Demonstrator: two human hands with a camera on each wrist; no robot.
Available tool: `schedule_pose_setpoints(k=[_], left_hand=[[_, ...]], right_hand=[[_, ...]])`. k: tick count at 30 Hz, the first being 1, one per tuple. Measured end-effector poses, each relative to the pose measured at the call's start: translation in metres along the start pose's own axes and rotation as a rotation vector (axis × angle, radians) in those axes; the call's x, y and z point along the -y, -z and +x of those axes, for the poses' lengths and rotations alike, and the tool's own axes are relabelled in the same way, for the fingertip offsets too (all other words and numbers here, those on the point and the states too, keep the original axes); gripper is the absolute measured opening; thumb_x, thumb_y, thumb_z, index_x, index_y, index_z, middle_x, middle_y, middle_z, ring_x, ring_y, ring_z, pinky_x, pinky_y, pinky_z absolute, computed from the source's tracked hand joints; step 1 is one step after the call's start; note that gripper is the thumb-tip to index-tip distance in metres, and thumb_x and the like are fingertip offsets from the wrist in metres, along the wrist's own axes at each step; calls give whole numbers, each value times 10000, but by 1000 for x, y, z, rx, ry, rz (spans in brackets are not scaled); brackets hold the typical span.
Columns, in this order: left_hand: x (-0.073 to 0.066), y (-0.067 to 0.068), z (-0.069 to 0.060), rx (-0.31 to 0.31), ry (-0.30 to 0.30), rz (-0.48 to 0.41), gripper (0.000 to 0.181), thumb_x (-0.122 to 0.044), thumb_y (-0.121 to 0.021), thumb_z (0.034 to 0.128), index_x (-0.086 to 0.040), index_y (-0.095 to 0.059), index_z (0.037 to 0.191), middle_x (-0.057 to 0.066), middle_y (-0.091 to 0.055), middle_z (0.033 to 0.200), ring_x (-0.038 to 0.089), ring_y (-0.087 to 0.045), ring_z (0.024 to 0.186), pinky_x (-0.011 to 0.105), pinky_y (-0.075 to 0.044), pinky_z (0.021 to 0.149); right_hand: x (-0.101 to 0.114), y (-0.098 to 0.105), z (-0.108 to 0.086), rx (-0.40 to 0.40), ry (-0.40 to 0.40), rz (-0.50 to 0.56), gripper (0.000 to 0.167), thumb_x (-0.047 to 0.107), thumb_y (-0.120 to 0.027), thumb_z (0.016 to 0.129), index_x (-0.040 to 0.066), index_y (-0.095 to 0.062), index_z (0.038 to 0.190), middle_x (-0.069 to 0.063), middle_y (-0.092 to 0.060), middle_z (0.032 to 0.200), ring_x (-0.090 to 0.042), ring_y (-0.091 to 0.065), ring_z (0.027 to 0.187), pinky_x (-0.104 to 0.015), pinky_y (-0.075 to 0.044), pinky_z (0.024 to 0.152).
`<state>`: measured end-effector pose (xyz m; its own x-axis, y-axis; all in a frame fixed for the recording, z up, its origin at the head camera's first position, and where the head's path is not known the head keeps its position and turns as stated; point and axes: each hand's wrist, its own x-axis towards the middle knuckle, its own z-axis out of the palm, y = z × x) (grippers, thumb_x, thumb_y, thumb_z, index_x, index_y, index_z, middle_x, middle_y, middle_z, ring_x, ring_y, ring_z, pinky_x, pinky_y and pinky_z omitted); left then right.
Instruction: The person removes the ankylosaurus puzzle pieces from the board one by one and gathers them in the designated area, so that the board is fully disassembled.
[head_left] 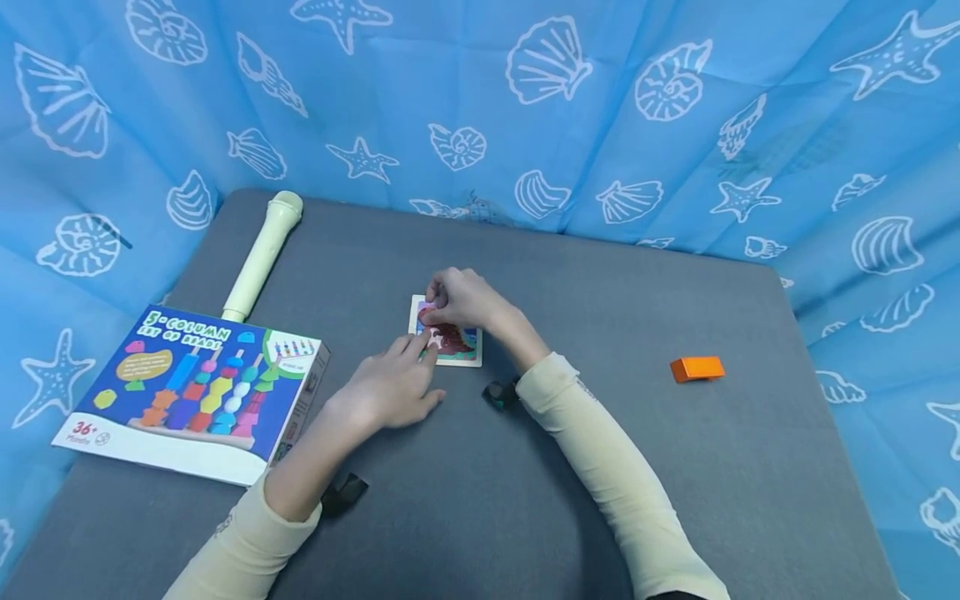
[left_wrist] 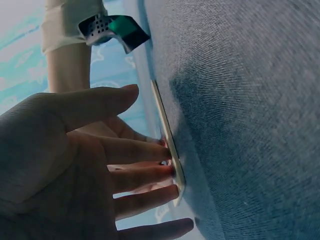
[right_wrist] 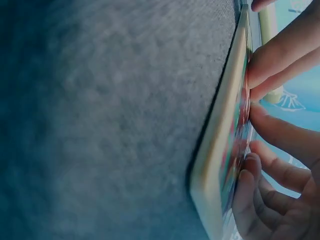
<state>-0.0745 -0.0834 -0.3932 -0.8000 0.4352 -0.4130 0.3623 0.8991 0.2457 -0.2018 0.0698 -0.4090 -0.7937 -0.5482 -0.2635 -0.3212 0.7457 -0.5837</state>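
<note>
handles a small picture board (head_left: pixel 459 348), lying flat near the middle of the gray table (head_left: pixel 600 317), to the right of the bead-set box (head_left: pixel 187 379) and the pale microphone (head_left: pixel 258 262), and well apart from the orange block (head_left: pixel 697 369) farther right. shows a pale border around a colorful, largely reddish-brown picture, partly covered by both hands. rests the left hand (head_left: pixel 392 383) at the near left side of the board with straight, somewhat spread fingers, touching it with some of the tips and holding the thumb clear. bends the right hand (head_left: pixel 467 298) over the far left part, with the thumb and curled fingertips set on the picture; cannot tell whether pinching a loose piece or only pressing on the face.

seems light and stiff, perhaps thin wood or thick card, and likely to slide on the gray table under a sideways push, so probably needs steadying at the border with light fingertips. offers little height to grasp: better to take hold by opposite edges of the pale border than by the smooth-looking face. looks unlikely to break under fingertip pressure, though perhaps easy to chip at the corners.
</note>
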Motion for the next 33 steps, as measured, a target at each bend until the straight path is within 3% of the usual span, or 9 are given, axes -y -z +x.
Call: schedule_pose_setpoints(k=[8, 19, 23, 33], left_hand=[[-1, 1, -1, -4, 2, -14, 721, -375, -579, 1116, 17, -352, 1676, 203, -222, 1811, 403, -278, 1666, 620, -491, 1210], [-5, -1, 0, -4, 13, 0, 717, -364, -585, 1116, 25, -353, 1672, 216, -207, 1812, 420, -258, 1673, 582, -489, 1227], [-5, -2, -1, -9, 6, 1, 713, -352, -586, 1116, 31, -351, 1671, 220, -204, 1811, 427, -262, 1670, 580, -502, 1215], [-5, -3, 1, -9, 11, -9, 703, -350, -576, 1121, 19, -350, 1675, 208, -199, 1816, 425, -255, 1673, 607, -525, 1180]], right_hand=[[4, -2, -1, -38, -21, -44, 221, 252, -829, 984, 70, -739, 1070, -74, -772, 965, -144, -629, 772, -261, -482, 671], [3, -2, 1, -42, -10, -61, 230, 246, -833, 981, 57, -763, 1092, -106, -807, 1052, -216, -755, 943, -362, -621, 843], [4, -2, 0, -51, -1, -88, 226, 258, -831, 983, 63, -771, 1082, -97, -807, 1041, -205, -748, 914, -358, -619, 827], [-4, 0, 3, 5, 32, -66, 244, 240, -798, 1004, 31, -745, 1119, -116, -774, 1083, -195, -712, 951, -334, -607, 863]])
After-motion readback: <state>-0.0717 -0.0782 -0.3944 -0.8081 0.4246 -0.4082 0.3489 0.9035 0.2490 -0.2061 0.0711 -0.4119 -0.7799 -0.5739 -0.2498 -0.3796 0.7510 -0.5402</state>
